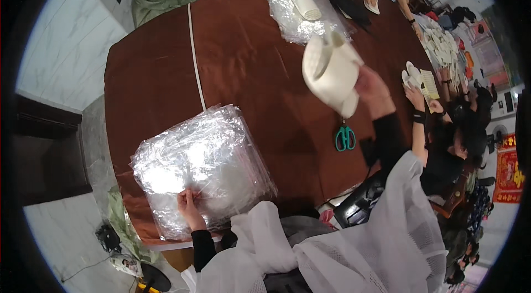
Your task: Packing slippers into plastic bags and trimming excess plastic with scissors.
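My right hand (376,91) is raised above the right part of the table, closed round cream-white slippers (334,74). They look like a pair held together, though motion blurs them. At the near left lies a stack of clear plastic bags (221,149), shiny with glare. My left hand (189,209) rests on the stack's near part, thumb and fingers pinching the film of a plastic bag. Teal-handled scissors (344,138) lie below the slippers, their blades partly hidden.
A brown cloth (155,77) with a white stripe (196,55) covers the table. Across it, another slipper (304,5) lies on more plastic bags (279,13). Co-workers sit along the far and right sides; one's hand (414,96) touches white slippers (411,74). A slipper pile (442,49) stands beyond.
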The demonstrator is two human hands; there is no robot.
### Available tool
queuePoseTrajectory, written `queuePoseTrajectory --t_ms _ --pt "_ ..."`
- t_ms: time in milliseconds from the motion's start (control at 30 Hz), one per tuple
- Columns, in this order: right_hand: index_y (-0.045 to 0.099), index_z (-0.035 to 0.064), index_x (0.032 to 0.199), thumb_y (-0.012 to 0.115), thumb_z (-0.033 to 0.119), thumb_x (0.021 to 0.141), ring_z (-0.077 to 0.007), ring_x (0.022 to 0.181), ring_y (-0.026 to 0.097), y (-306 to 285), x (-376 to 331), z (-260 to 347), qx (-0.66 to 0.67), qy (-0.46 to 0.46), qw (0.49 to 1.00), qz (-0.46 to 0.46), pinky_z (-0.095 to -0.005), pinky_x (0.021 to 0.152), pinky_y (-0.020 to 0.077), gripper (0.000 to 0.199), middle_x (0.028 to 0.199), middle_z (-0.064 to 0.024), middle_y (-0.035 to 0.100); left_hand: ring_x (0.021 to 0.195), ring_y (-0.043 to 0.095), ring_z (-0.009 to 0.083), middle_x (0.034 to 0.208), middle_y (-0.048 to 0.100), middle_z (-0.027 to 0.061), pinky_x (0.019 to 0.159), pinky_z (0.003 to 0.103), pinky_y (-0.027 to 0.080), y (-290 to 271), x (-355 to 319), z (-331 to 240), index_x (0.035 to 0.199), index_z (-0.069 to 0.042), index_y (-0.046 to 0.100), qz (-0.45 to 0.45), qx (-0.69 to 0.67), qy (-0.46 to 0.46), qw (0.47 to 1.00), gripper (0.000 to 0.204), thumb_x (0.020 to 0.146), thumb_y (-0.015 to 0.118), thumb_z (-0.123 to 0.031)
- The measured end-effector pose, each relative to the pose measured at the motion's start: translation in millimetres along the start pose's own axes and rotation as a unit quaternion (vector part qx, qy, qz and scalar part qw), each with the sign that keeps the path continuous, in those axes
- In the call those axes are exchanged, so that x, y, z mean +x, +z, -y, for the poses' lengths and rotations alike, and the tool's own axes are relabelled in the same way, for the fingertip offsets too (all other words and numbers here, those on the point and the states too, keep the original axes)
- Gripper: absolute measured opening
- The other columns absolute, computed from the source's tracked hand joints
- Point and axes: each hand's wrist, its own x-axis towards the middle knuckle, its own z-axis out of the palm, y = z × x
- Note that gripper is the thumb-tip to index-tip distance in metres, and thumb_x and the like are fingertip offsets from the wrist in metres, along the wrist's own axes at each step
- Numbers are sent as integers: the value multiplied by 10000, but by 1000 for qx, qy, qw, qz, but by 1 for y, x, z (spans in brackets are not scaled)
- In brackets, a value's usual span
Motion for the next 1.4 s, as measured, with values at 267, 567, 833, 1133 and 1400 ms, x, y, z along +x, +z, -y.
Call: queuePoseTrajectory --t_ms 267,567,833,1133,1400 --pt "394 102 1407 444 275 1005 -296 1149 572 -27 107 79 -132 -82 970 -186 -457 910 510 441 1264 -134 567 724 580 100 786 562 -2 657 247 484 5 8 5 883 -60 569 3 -9 -1 1000 138 963 590 -170" --pt "461 140 1397 563 88 886 -397 1237 444 -58 -99 -189 -823 -157 489 -243 -474 1018 399 524 1400 -201 428 795 649 139 859 636 42 735 270 516 8 2 5 949 -37 593 27 -47 27 998 76 964 572 -108" --pt "466 164 1403 535 -41 846 -367 1204 447 -2 -62 -187 -791 -239 559 -71 -482 1033 368 597 1334 -182 462 779 666 162 853 643 47 753 268 501 7 -7 -9 963 -2 595 66 -20 111 991 70 951 578 -68" --pt "556 150 1327 606 151 865 -353 1218 457 189 -114 -276 -697 -380 526 305 -450 1038 355 465 1367 -163 452 785 651 156 837 636 45 710 263 480 -132 -60 -62 978 -25 601 -134 -141 157 968 92 967 549 -100" --pt "519 146 1327 630 179 827 -377 1216 440 206 -124 -315 -758 -257 489 347 -468 1034 359 513 1377 -169 431 654 646 149 777 644 52 578 254 487 -374 -114 82 953 -45 599 -462 -88 48 881 64 939 587 -106"
